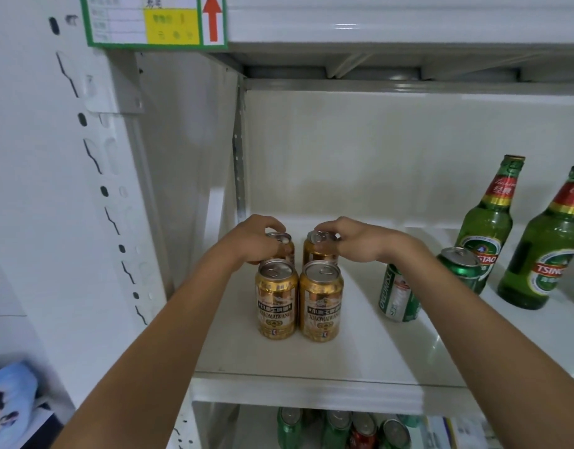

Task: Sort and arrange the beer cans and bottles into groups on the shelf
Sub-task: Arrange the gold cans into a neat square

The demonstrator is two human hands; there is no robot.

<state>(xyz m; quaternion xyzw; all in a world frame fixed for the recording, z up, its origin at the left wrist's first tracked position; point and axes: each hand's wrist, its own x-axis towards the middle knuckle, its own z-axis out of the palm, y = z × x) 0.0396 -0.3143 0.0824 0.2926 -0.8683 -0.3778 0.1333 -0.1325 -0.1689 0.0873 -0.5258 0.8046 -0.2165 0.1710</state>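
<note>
White metal shelf (pixel 360 361) carries four gold cans in a square. Left hand (pixel 256 241) grips the back left gold can (pixel 284 246) from above; right hand (pixel 350 239) grips the back right gold can (pixel 319 251). Right forearm partly hides one green can (pixel 397 294); the rightmost green bottle (pixel 551 251) is cut off at the frame edge.

Four gold cans (pixel 298 286) grouped on shelf (pixel 311 358); left hand (pixel 253 241) and right hand (pixel 350 241) gripping the far two. Green cans (pixel 399 293), bottles (pixel 486 228) right.
</note>
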